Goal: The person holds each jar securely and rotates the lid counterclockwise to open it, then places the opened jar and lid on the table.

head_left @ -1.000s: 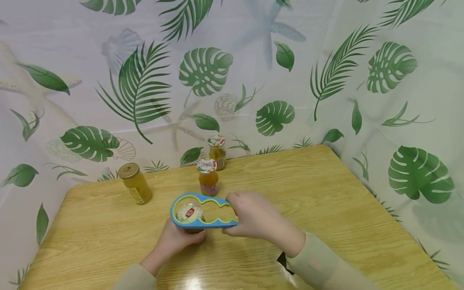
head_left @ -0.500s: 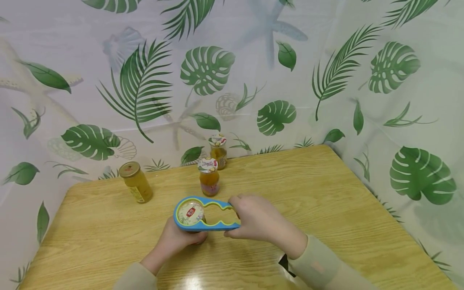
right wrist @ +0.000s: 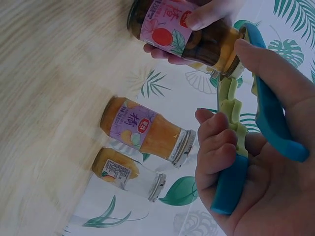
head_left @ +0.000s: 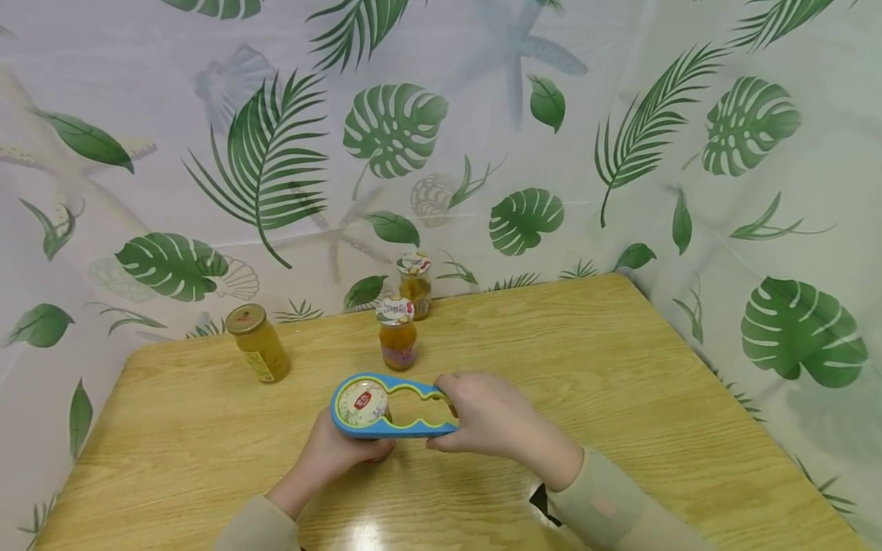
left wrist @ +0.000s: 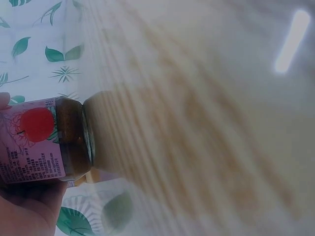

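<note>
My left hand (head_left: 332, 453) grips a dark glass jar (left wrist: 29, 140) with a pink label showing a red fruit, its pale patterned lid (head_left: 362, 404) facing up. In the left wrist view the jar's base stands at or close over the tabletop. A blue and lime-green jar opener (head_left: 408, 431) lies level, its wide rounded end around the lid. My right hand (head_left: 492, 417) holds the opener by its far end. In the right wrist view, my thumb and fingers wrap the two blue handle arms (right wrist: 275, 123), and the left thumb crosses the jar's label (right wrist: 162, 37).
Behind the hands stands an orange-filled jar (head_left: 397, 337) with a purple label, another filled jar (head_left: 416, 287) close behind it. A taller yellow jar (head_left: 258, 344) with a gold lid is at back left. The wooden table (head_left: 586, 344) ends against a leaf-patterned cloth (head_left: 524, 153).
The opener's rounded end has shifted slightly right and down, from sitting off-centre over the lid to encircling it. Both hands keep their holds, and the other jars stand still.
</note>
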Tool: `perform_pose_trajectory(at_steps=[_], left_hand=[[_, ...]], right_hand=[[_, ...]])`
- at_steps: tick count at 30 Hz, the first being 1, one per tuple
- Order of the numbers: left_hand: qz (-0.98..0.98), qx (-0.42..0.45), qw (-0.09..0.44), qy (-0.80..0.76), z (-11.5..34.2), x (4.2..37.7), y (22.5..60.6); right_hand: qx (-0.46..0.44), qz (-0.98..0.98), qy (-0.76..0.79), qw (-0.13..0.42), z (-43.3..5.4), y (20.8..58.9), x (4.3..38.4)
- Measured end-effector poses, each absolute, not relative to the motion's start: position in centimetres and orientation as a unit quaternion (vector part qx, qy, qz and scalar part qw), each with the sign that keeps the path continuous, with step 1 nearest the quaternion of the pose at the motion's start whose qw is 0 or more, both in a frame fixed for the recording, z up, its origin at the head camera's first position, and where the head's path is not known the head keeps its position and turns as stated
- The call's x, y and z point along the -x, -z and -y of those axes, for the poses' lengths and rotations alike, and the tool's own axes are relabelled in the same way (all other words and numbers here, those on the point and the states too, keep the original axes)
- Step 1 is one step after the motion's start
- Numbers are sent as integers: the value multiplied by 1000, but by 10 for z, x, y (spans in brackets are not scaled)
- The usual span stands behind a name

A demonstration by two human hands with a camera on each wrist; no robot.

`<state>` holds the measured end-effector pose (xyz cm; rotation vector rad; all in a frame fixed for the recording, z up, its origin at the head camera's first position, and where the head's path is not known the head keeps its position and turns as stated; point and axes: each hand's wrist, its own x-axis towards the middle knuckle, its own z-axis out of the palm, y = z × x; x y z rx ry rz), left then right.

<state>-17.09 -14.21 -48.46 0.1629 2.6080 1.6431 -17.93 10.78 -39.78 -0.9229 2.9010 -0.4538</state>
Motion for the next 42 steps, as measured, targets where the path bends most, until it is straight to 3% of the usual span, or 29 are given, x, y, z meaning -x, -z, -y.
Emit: perform_pose_trajectory(at_steps=[30,42], left_hand=[[-832,-61,52,-548,145,175,483],[-834,-106,63,-538,152,178,483]], right_hand=[[319,-932,170,19,-111,405,188],[322,-933,157,23,-111,405,190]])
